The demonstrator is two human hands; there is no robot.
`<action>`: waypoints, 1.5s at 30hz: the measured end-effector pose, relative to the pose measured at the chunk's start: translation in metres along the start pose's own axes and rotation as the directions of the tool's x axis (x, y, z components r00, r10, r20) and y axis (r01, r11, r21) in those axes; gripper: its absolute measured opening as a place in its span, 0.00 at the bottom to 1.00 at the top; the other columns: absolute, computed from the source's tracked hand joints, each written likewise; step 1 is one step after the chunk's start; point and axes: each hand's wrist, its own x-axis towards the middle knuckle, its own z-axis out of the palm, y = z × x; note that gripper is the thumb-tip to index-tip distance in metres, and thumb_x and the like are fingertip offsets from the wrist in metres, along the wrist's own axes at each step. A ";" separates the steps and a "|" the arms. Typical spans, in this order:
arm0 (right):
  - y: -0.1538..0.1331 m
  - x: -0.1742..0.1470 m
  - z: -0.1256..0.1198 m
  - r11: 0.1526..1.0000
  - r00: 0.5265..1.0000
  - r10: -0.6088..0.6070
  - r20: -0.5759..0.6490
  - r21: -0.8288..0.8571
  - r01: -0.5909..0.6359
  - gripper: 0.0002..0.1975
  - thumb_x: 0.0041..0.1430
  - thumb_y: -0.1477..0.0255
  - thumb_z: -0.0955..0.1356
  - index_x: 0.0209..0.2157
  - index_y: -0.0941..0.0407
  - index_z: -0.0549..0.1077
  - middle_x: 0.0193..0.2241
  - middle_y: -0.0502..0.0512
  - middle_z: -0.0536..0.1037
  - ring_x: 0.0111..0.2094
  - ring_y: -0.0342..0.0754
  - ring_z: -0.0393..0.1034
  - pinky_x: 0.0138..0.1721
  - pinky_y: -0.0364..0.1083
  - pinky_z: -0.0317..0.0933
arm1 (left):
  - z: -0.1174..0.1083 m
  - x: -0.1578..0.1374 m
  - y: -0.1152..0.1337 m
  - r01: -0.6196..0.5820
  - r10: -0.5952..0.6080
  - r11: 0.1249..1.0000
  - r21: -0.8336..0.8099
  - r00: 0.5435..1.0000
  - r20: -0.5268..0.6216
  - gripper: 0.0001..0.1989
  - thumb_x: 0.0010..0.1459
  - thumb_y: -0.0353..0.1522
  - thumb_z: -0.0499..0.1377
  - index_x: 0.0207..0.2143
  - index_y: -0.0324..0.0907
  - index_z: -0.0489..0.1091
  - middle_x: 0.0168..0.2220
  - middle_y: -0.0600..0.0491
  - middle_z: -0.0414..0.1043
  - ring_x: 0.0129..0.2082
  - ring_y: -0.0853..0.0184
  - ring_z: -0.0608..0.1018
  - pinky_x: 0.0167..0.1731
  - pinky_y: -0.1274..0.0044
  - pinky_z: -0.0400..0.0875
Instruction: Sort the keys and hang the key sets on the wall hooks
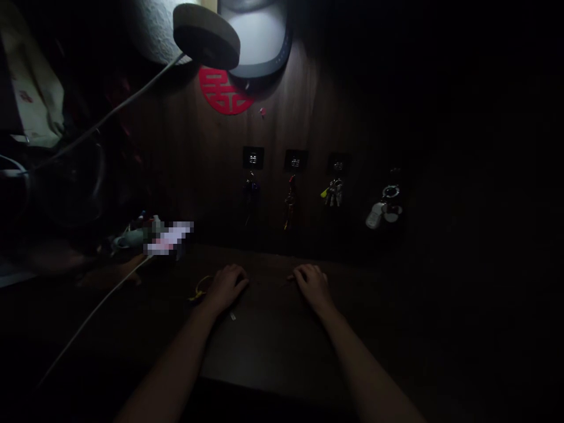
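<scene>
My left hand (227, 286) rests palm down on the dark tabletop (258, 346), its thumb apart from the fingers and nothing visible in it. Beside its wrist lies a looped yellow cord (200, 289), and a small white tag-like piece (233, 316) sits just to the right of the forearm. Across a gap, my right hand (312, 285) also lies palm down on the surface, thumb spread away, holding nothing that I can see. The dim light hides the undersides of both hands.
Several key sets, including keys with a yellow tag (332, 192) and white fobs (383, 214), hang from the wooden back panel. Above are a red paper cutout (222, 91) and a round lamp (206, 36). A white cable (94, 317) crosses the left side.
</scene>
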 end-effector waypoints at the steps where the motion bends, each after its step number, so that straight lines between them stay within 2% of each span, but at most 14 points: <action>1: -0.003 0.000 0.002 0.999 1.000 -0.027 -0.003 0.020 0.027 0.12 0.58 0.69 0.58 0.30 0.53 0.72 0.35 0.54 0.75 0.40 0.50 0.64 0.41 0.48 0.52 | -0.001 0.000 0.002 -0.011 0.011 1.000 -0.027 1.000 -0.020 0.07 0.55 0.34 0.52 0.33 0.43 0.68 0.36 0.52 0.71 0.39 0.64 0.71 0.40 0.74 0.62; 7: -0.021 -0.003 0.006 0.975 0.985 -0.172 0.017 0.149 0.167 0.10 0.58 0.70 0.59 0.35 0.52 0.71 0.36 0.54 0.75 0.40 0.48 0.65 0.43 0.48 0.53 | -0.004 0.001 0.019 -0.076 0.043 0.979 -0.192 0.985 -0.168 0.07 0.56 0.34 0.50 0.35 0.44 0.66 0.36 0.54 0.72 0.38 0.67 0.73 0.41 0.76 0.63; 12: -0.031 -0.006 0.003 0.959 0.981 -0.187 0.048 0.224 0.172 0.10 0.58 0.70 0.60 0.34 0.53 0.71 0.35 0.53 0.75 0.39 0.48 0.67 0.42 0.48 0.54 | -0.002 0.001 0.025 -0.074 -0.001 0.947 -0.313 0.973 -0.233 0.08 0.56 0.35 0.51 0.36 0.44 0.66 0.35 0.56 0.72 0.37 0.69 0.73 0.39 0.79 0.65; 16: -0.037 -0.007 0.002 0.931 0.981 -0.189 0.046 0.326 0.164 0.09 0.57 0.70 0.61 0.34 0.53 0.72 0.34 0.52 0.75 0.39 0.47 0.67 0.42 0.47 0.55 | -0.002 0.000 0.029 -0.101 -0.002 0.931 -0.351 0.960 -0.281 0.08 0.56 0.36 0.52 0.34 0.44 0.67 0.34 0.56 0.72 0.36 0.69 0.73 0.39 0.79 0.65; 23: -0.056 -0.012 0.005 0.819 0.968 -0.198 0.152 0.568 0.078 0.08 0.55 0.69 0.62 0.33 0.53 0.72 0.34 0.51 0.74 0.38 0.45 0.67 0.43 0.45 0.56 | 0.000 -0.004 0.041 -0.138 0.017 0.921 -0.364 0.948 -0.316 0.07 0.54 0.35 0.53 0.32 0.43 0.67 0.31 0.56 0.72 0.34 0.70 0.74 0.37 0.79 0.66; 28: -0.062 -0.015 0.012 0.715 0.931 -0.251 0.266 0.699 -0.007 0.06 0.50 0.69 0.66 0.30 0.55 0.71 0.30 0.48 0.73 0.34 0.45 0.66 0.37 0.42 0.58 | 0.001 -0.005 0.044 -0.154 0.017 0.927 -0.342 0.928 -0.373 0.05 0.54 0.34 0.54 0.30 0.43 0.67 0.29 0.56 0.71 0.31 0.70 0.74 0.35 0.79 0.67; 31: -0.062 -0.014 0.013 0.687 0.944 -0.203 0.260 0.725 -0.051 0.05 0.50 0.70 0.65 0.29 0.56 0.69 0.27 0.47 0.71 0.33 0.44 0.65 0.36 0.42 0.57 | 0.003 -0.003 0.041 -0.148 -0.011 0.930 -0.338 0.905 -0.425 0.04 0.53 0.33 0.54 0.31 0.42 0.66 0.28 0.57 0.71 0.30 0.71 0.74 0.34 0.79 0.67; 33: -0.061 -0.012 0.011 0.675 0.962 -0.163 0.221 0.736 -0.055 0.06 0.51 0.70 0.65 0.32 0.55 0.69 0.30 0.48 0.71 0.35 0.44 0.65 0.38 0.43 0.57 | 0.004 -0.001 0.038 -0.139 -0.036 0.928 -0.344 0.890 -0.455 0.04 0.53 0.33 0.54 0.32 0.42 0.65 0.29 0.57 0.71 0.30 0.71 0.74 0.34 0.79 0.68; 36: -0.059 -0.010 0.009 0.664 0.974 -0.160 0.162 0.748 -0.015 0.07 0.52 0.71 0.64 0.35 0.55 0.68 0.34 0.49 0.72 0.39 0.45 0.65 0.43 0.44 0.56 | 0.005 0.001 0.034 -0.150 -0.021 0.926 -0.345 0.895 -0.446 0.05 0.54 0.33 0.53 0.34 0.43 0.67 0.31 0.55 0.72 0.33 0.70 0.74 0.35 0.79 0.68; 39: -0.056 -0.009 0.008 0.682 0.978 -0.150 0.147 0.732 -0.005 0.07 0.51 0.70 0.64 0.34 0.55 0.69 0.33 0.49 0.72 0.39 0.45 0.65 0.44 0.44 0.55 | 0.004 0.001 0.032 -0.185 0.036 0.919 -0.349 0.920 -0.391 0.08 0.56 0.34 0.52 0.34 0.43 0.69 0.34 0.54 0.73 0.36 0.69 0.74 0.38 0.78 0.67; 42: -0.053 -0.007 0.008 0.719 0.985 -0.103 0.137 0.694 -0.021 0.06 0.50 0.70 0.65 0.31 0.55 0.70 0.30 0.49 0.72 0.36 0.45 0.66 0.41 0.44 0.56 | 0.004 0.001 0.031 -0.193 0.067 0.913 -0.360 0.940 -0.334 0.09 0.57 0.34 0.51 0.35 0.44 0.70 0.35 0.54 0.73 0.38 0.68 0.74 0.39 0.77 0.67; 45: -0.050 -0.006 0.007 0.713 0.988 -0.067 0.137 0.699 -0.049 0.06 0.51 0.68 0.64 0.29 0.56 0.69 0.26 0.48 0.71 0.31 0.44 0.65 0.35 0.43 0.57 | 0.007 0.002 0.029 -0.199 0.095 0.916 -0.347 0.951 -0.295 0.09 0.54 0.34 0.54 0.38 0.44 0.70 0.37 0.53 0.73 0.39 0.68 0.74 0.40 0.77 0.67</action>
